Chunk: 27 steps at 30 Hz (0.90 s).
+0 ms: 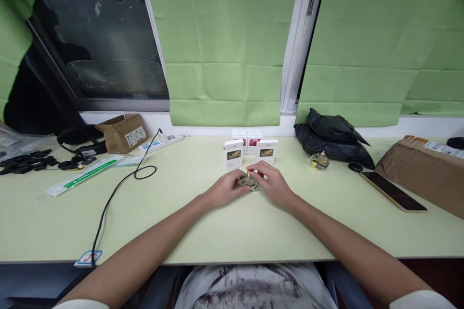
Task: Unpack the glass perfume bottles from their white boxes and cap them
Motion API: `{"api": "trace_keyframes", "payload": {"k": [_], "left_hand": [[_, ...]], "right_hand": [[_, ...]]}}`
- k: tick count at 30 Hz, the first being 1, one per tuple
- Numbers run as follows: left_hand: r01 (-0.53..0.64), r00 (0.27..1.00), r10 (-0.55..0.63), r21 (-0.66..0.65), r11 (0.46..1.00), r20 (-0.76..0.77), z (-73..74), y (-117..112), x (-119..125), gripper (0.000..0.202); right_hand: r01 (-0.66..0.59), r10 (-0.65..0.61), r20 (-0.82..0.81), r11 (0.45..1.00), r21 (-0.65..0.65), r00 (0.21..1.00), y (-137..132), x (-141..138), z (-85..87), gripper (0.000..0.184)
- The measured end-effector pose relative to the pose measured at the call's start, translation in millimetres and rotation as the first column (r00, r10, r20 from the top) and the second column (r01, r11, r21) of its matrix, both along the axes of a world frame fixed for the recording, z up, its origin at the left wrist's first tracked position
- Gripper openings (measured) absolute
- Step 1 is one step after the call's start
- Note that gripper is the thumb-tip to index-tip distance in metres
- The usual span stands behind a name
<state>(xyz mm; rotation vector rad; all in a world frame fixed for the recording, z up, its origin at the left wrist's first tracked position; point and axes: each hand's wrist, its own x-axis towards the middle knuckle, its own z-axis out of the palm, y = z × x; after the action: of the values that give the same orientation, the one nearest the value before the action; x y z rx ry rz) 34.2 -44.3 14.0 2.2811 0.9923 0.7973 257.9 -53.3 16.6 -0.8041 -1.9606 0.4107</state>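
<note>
Both my hands meet at the middle of the pale green table point(224, 227). Between them sits a small round glass bottle with a gold cap point(248, 182). My left hand point(225, 187) curls round its left side. My right hand point(272, 181) closes on its right side, fingertips at the cap. Just behind stand two small white boxes point(234, 154) point(267, 151) with a dark picture on the front, and behind those a couple of white and red boxes point(249, 139). A second small gold-capped bottle point(319, 161) stands to the right, apart from my hands.
A black plastic bag point(331, 137) lies at the back right, a phone point(393, 191) and a brown parcel point(424, 171) further right. On the left are a black cable point(119, 186), a power strip point(161, 143), a cardboard box point(123, 133), black parts point(25, 161) and a long packet point(85, 175).
</note>
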Motion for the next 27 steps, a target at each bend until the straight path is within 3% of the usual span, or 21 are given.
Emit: {"api": "trace_keyframes", "payload": {"k": [13, 27], "left_hand": [[0.005, 1.0, -0.005, 0.0, 1.0, 0.005, -1.9, 1.9, -0.9, 0.041], [0.003, 1.0, -0.003, 0.009, 1.0, -0.009, -3.6, 3.5, -0.5, 0.04]], "right_hand": [[-0.01, 0.008, 0.036, 0.998, 0.057, 0.999, 2.2, 4.3, -3.7, 0.025], [-0.046, 0.022, 0.111, 0.975, 0.216, 0.994, 9.3, 8.3, -9.8, 0.032]]}}
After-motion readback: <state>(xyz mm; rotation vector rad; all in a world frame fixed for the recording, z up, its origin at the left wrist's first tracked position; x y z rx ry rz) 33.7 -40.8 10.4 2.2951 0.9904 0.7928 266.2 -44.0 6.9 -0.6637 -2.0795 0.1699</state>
